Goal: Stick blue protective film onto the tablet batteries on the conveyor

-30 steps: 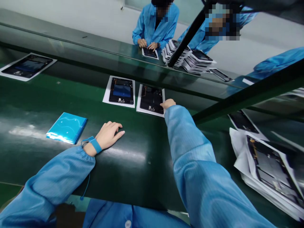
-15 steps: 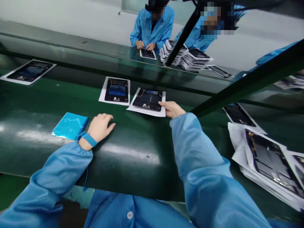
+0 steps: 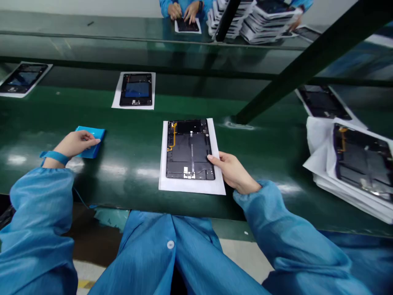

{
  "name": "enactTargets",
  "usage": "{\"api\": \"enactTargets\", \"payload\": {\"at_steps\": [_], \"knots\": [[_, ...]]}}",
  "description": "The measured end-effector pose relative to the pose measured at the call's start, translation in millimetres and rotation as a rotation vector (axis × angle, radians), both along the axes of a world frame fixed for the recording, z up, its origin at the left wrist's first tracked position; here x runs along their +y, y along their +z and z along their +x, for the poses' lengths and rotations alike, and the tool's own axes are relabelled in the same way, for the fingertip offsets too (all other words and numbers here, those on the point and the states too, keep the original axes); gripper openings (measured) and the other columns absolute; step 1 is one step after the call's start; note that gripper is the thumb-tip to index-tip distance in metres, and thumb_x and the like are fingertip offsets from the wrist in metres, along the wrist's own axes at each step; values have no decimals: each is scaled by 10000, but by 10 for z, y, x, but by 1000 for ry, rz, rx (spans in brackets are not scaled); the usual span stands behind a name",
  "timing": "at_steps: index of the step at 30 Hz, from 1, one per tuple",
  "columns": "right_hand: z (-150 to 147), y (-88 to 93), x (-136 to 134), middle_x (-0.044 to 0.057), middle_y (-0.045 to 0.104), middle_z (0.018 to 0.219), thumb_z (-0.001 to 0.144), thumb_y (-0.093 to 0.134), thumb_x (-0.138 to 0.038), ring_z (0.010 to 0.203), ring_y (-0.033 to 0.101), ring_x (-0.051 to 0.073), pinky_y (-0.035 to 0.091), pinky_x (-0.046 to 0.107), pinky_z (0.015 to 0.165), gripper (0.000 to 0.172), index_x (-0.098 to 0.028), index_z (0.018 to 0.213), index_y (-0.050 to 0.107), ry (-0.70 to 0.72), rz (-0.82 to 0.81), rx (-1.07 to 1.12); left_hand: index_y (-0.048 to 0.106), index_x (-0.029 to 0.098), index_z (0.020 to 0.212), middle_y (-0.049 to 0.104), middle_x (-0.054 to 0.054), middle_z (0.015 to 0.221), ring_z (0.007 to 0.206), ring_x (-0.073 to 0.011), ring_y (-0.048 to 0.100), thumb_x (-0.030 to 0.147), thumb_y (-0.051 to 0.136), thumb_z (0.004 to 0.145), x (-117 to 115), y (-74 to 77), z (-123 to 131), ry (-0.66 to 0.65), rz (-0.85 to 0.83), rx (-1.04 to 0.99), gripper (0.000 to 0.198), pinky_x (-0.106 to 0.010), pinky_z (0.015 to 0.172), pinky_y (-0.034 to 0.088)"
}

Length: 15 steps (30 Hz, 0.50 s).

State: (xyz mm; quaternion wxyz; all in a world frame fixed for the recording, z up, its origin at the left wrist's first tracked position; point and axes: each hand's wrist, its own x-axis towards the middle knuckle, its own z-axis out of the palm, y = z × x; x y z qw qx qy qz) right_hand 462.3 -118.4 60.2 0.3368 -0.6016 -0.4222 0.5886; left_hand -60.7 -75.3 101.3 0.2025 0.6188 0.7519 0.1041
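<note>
A dark tablet back panel (image 3: 189,148) lies on a white sheet (image 3: 190,187) near the front edge of the green conveyor belt (image 3: 129,139). My right hand (image 3: 233,172) pinches the right edge of the panel and sheet. My left hand (image 3: 74,143) rests on a stack of blue film sheets (image 3: 91,140) at the left, fingers curled over it. A second panel with a blue film (image 3: 136,89) lies on its own sheet further back on the belt.
A pile of panels on white sheets (image 3: 353,168) sits at the right. A dark diagonal bar (image 3: 294,65) crosses the upper right. Another panel (image 3: 21,78) lies far left. Across the far shelf, a person's hands (image 3: 183,9) work beside stacked panels (image 3: 260,20).
My right hand pulled the panel on its sheet from the back of the belt to the front edge. My left hand moved left onto the blue film stack.
</note>
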Motion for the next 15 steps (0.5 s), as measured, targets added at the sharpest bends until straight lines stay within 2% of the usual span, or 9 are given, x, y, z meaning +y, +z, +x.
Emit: {"api": "enactTargets", "payload": {"at_steps": [2,4,6,8,10,11,13,15], "knots": [[17,-35,1,83,745,877,728,763,-619,854,707,255,600,422,828,487,-171,912,708,3,59,-90,700,128,827,681,8,646,586,-80,580,878,628,707,20,6,-59,-29,17,-65,763,-192,560,464],[59,-23,0,96,738,942,740,776,-548,910,685,270,565,442,895,442,-159,944,726,-9,116,-204,703,127,798,676,18,611,543,-61,556,867,616,728,11,48,-121,-45,47,-100,749,-171,523,445],[92,36,-38,118,719,1038,752,780,-449,949,663,283,529,474,955,417,-155,1044,734,-25,253,-436,693,120,765,646,32,562,517,-43,522,771,642,800,-45,150,-150,-29,110,-101,654,-148,496,406],[52,128,-135,137,694,1112,800,735,-387,970,653,284,521,489,962,415,-157,1145,716,-23,479,-686,679,112,774,609,47,542,505,-32,498,625,671,868,-160,302,-77,26,210,-75,522,-133,475,363],[-120,233,-286,128,691,1095,864,682,-375,937,660,255,558,445,880,364,-170,1164,706,52,677,-726,673,112,828,590,56,574,516,-32,494,488,682,896,-336,457,167,80,338,-49,383,-132,471,344],[-263,282,-374,112,694,1066,889,669,-375,904,666,231,575,406,824,338,-180,1163,702,117,720,-625,672,117,842,593,56,598,522,-34,491,431,699,884,-442,517,360,101,419,-52,317,-137,473,345],[-636,361,-544,79,696,1047,912,677,-401,837,670,180,590,332,719,371,-204,1227,665,272,707,-324,645,142,812,545,67,595,526,-36,449,371,690,876,-670,579,841,-36,473,-162,243,-151,478,339],[-1045,401,-674,84,684,1153,847,765,-459,851,673,169,605,318,704,627,-220,1387,552,362,658,-114,639,160,792,581,53,612,535,-59,479,373,669,883,-885,571,1336,-213,388,-337,234,-178,483,369]]}}
